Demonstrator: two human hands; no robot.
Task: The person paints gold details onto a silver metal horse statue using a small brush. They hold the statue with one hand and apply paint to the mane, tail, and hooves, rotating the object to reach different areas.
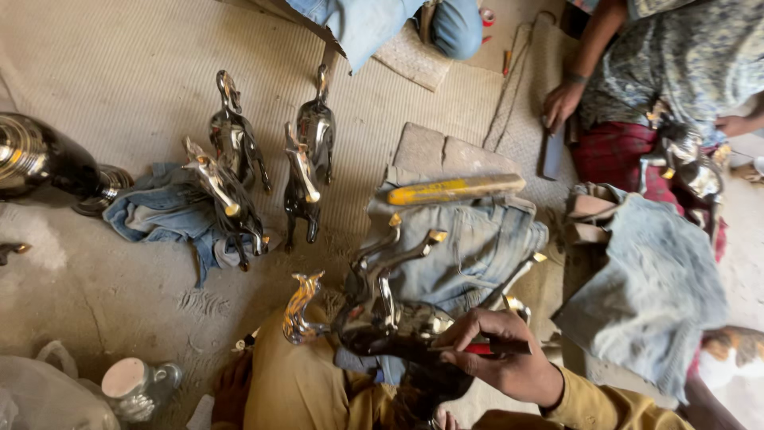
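Note:
A shiny metal horse figurine (pixel 382 318) lies upside down on my lap, its legs pointing away from me. My right hand (pixel 501 362) grips a thin tool with a red handle (pixel 485 348), and the tool rests against the figurine's body. My left hand (pixel 231 390) is low at the bottom edge beside my mustard-coloured trouser leg (pixel 294 390). It is partly hidden, and I cannot make out anything in it.
Several polished horse figurines (pixel 235 139) stand on the mat, one on a blue rag (pixel 159 211). A metal vase (pixel 40 159) lies at the left. A yellow-marked wooden stick (pixel 454 189) rests on folded denim (pixel 477 247). Another person's hand (pixel 561 103) and a figurine (pixel 688 163) are at the upper right.

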